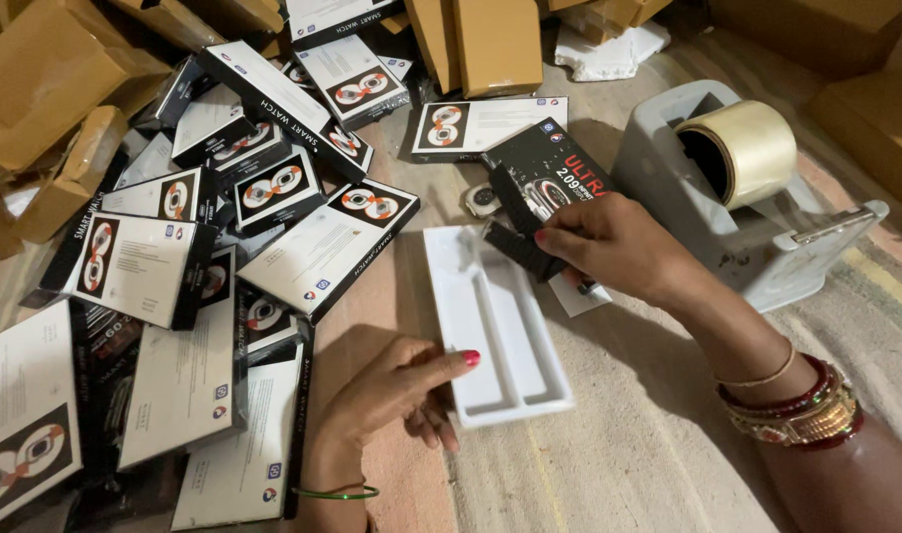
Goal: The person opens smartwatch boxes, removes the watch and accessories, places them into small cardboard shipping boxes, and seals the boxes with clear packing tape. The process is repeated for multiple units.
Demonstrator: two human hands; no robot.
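Note:
A white plastic tray (490,326) with long compartments lies on the floor mat in the middle. My left hand (396,390) rests at its near left corner, thumb on the tray's edge. My right hand (614,247) is just right of the tray's far end, fingers pinched on a black watch strap (520,247). The strap runs up to a watch face (482,199) lying on the mat. Under the strap and hand sits a black box lid (554,168) with red and white print.
A heap of black-and-white flat product boxes (224,227) covers the left side. A grey tape dispenser (737,197) with a clear tape roll stands at the right. Brown cartons (490,39) line the back. A striped mat (648,424) lies underneath.

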